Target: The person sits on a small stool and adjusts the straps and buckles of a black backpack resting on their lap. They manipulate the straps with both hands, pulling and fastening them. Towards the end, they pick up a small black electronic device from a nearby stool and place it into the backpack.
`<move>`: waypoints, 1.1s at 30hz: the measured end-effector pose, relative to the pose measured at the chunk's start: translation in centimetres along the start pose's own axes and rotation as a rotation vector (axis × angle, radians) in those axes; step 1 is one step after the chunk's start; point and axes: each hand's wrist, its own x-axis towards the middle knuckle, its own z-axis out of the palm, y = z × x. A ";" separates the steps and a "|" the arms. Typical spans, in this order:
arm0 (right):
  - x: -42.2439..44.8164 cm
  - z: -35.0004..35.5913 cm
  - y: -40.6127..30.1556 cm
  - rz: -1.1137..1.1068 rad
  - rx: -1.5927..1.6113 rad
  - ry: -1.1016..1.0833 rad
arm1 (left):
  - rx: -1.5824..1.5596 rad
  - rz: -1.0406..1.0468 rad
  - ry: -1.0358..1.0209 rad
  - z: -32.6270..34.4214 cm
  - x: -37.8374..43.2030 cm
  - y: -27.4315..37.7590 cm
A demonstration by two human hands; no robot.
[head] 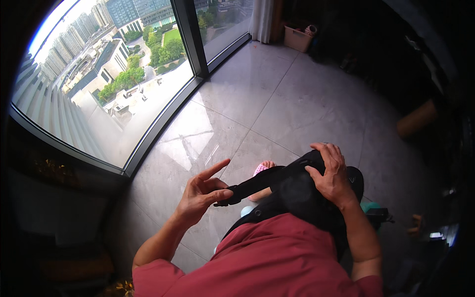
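My left hand [204, 193] pinches the buckle end of a black strap [256, 183] between thumb and curled fingers, with the index finger stretched out. From there the strap runs right to a black fabric item [300, 189] lying over my lap, perhaps a bag or carrier; its exact kind I cannot tell. On the upper edge of that fabric rests my right hand [330, 170], thumb and fingers bent around its edge. Just right of this hand a rounded black piece with a small light mark [355, 180] shows. The lower part of the black fabric merges with dark clothing.
Tall windows [122, 85] in a dark frame stand at the left. A foot in a pink sandal [261, 167] rests on the grey tiled floor [282, 107]. Near the curtain [261, 22] sits a light bin [297, 39] with things in it. A brown cylindrical object [417, 118] is at the right.
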 end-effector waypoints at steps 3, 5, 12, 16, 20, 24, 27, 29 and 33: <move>1.4 -1.3 -3.1 -0.228 0.258 -0.192 | -0.005 0.058 -0.112 1.6 0.7 3.1; 2.6 -1.7 -5.4 -0.367 0.382 -0.301 | 0.021 0.094 -0.220 2.9 1.8 5.7; 4.6 -3.2 -6.6 -0.054 1.115 -0.622 | -0.043 0.278 -0.198 5.5 6.2 11.7; 4.4 -3.3 -4.1 0.079 1.145 -0.564 | -0.272 0.200 -0.101 1.5 9.7 8.2; 3.9 -3.0 -2.6 0.208 1.350 -0.551 | -0.194 0.176 0.061 2.4 11.2 4.2; 3.5 -2.1 -1.0 0.226 1.486 -0.452 | 0.100 0.424 0.368 4.4 11.3 -1.1; 3.0 -1.4 -1.6 0.384 1.521 -0.453 | -0.008 0.101 0.060 5.8 8.8 -2.7; 2.6 0.3 -0.9 0.281 1.526 -0.568 | -0.107 -0.052 -0.088 7.2 7.8 -3.2; 1.8 2.4 -1.9 0.197 1.179 -0.656 | -0.089 0.102 -0.102 7.4 8.8 -1.6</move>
